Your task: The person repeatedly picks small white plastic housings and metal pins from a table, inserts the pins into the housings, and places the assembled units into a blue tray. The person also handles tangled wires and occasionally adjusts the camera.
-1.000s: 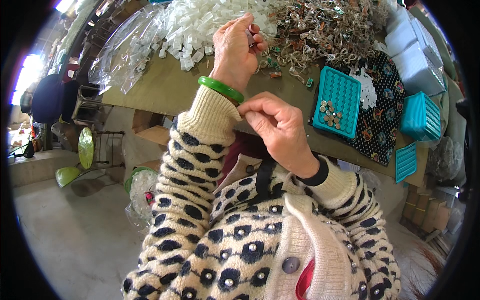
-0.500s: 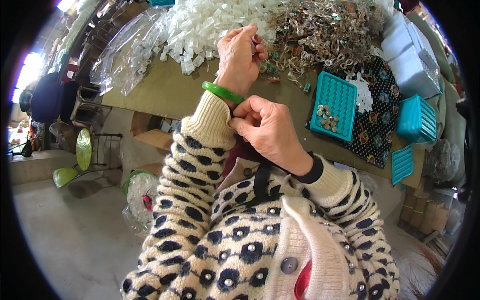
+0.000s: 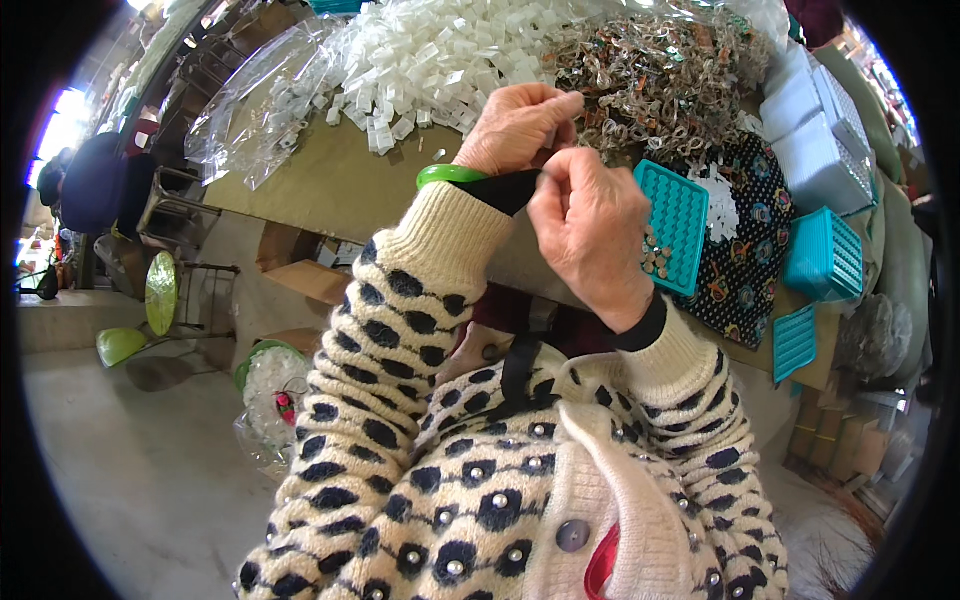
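Observation:
My left hand (image 3: 520, 128) is held out over the table with its fingers curled and pressed together; whatever they may hold is hidden. A green bangle (image 3: 450, 174) circles that wrist. My right hand (image 3: 595, 235) pinches the edge of a black inner cuff (image 3: 510, 189), stretching it out from under the cream knitted sleeve (image 3: 450, 240) of my left arm. A teal tray (image 3: 672, 222) with rows of hollows lies just beyond my right hand, with several small round metallic pieces (image 3: 655, 254) at its near left side.
White plastic pieces (image 3: 430, 65) heap up at the back, beside a clear plastic bag (image 3: 262, 105). To their right is a tangled pile of brownish wired parts (image 3: 665, 70). Further right stand white trays (image 3: 815, 125), stacked teal trays (image 3: 825, 255) and a patterned black cloth (image 3: 748, 270).
My right hand has moved up and right, drawing the black cuff out of the left sleeve. The left hand has turned to point right, its fingers still curled.

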The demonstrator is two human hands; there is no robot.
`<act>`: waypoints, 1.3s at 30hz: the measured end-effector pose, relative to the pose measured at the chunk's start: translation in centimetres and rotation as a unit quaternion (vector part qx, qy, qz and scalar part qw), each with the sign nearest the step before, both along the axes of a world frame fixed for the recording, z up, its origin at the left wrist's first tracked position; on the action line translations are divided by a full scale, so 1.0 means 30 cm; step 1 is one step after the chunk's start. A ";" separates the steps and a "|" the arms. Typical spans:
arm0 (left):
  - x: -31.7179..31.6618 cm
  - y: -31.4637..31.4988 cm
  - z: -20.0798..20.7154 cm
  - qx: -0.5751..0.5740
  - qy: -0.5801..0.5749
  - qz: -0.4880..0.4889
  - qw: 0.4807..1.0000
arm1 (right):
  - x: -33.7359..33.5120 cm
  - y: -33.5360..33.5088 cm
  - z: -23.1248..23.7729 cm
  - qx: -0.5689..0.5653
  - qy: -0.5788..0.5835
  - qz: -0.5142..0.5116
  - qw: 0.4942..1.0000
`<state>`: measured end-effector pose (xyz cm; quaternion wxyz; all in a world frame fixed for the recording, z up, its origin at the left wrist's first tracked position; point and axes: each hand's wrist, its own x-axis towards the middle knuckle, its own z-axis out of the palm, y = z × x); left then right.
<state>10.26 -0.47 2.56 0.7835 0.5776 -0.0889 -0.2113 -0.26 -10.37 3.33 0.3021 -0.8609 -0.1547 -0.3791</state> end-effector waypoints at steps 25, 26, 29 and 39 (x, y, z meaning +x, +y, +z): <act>0.513 0.192 0.027 0.385 -0.250 0.394 0.796 | -0.145 0.315 0.242 0.030 0.055 0.270 0.961; 0.536 0.208 0.021 0.397 -0.275 0.421 0.768 | -0.121 0.320 0.241 0.056 0.084 0.247 0.964; 0.588 0.230 0.011 0.420 -0.309 0.464 0.716 | -0.065 0.335 0.227 0.090 0.051 0.211 0.972; 0.538 0.279 0.105 0.473 -0.301 0.452 0.694 | -0.043 0.362 0.225 0.176 0.037 0.238 0.955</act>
